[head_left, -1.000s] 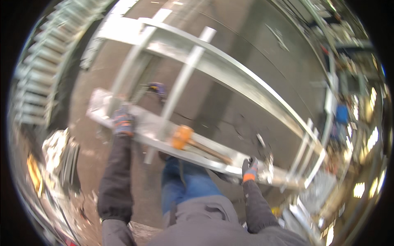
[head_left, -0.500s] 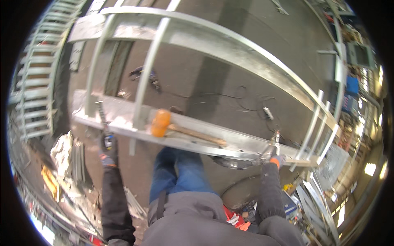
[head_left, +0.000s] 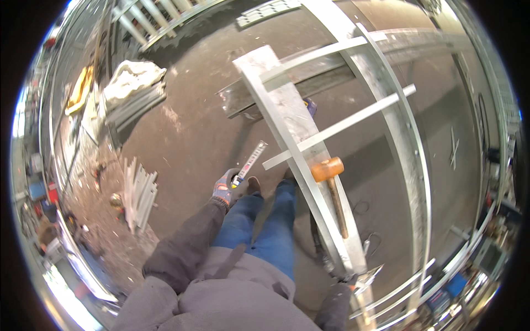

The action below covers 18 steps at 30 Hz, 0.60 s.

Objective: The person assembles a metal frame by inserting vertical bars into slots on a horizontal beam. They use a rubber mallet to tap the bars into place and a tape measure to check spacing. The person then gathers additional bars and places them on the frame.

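My left hand (head_left: 223,188), in a grey and orange glove, is closed round a tape measure (head_left: 236,181). A short length of its blade (head_left: 253,159) sticks out towards the metal frame (head_left: 302,161). My right hand (head_left: 344,279) is low at the right, by the frame's near end, closed on a metal tool (head_left: 369,277) with thin bright prongs; its exact kind is unclear. A mallet with an orange head (head_left: 328,169) and wooden handle (head_left: 338,209) lies on the frame's near beam, between my hands.
Crossbars (head_left: 353,122) join the frame's long rails and stick out past them. Cut metal strips (head_left: 139,196) lie on the floor at left, near a white cloth or sack (head_left: 132,79) on stacked bars. A slatted metal piece (head_left: 157,19) stands at the far left.
My view has turned to the left, so the frame now runs down the right side. My left hand has moved off the frame with the tape measure. My right hand keeps its tool near the frame.
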{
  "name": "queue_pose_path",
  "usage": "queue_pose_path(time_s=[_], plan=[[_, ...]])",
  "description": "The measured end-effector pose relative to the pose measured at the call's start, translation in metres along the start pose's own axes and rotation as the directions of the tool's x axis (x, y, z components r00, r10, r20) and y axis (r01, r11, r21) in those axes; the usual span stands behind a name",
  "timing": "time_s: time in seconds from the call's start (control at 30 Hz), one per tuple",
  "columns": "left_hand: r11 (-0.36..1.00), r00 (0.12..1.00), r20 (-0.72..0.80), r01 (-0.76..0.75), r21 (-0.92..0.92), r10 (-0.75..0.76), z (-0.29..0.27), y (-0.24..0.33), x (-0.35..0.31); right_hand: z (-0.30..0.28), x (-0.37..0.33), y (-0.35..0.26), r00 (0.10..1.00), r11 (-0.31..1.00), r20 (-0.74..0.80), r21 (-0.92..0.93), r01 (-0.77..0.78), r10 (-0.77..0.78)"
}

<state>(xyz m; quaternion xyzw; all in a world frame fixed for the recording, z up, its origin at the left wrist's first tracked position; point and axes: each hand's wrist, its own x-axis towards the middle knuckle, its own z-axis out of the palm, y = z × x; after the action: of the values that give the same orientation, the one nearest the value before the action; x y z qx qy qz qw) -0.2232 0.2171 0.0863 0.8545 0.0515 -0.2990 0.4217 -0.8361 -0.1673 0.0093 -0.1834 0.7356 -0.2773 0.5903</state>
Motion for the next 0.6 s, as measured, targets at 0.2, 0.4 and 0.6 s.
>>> queue_pose_path(time_s=[0.2,0.4,0.6], plan=[[0.988,0.986,0.123,-0.126,0.090,0.114,0.003,-0.003,0.027,0.035,-0.109,-0.021,0.959,0.961,-0.113,-0.127,0.245,-0.260],[0.932,0.962,0.226,-0.220,0.288,0.157,-0.001,0.010,0.048,0.142,-0.272,-0.122,0.879,0.887,0.128,0.014,0.461,-0.459],[0.930,0.962,0.234,-0.212,0.301,0.143,0.004,0.010,0.058,0.278,-0.343,-0.166,0.442,0.902,0.848,0.092,0.422,-0.293]])
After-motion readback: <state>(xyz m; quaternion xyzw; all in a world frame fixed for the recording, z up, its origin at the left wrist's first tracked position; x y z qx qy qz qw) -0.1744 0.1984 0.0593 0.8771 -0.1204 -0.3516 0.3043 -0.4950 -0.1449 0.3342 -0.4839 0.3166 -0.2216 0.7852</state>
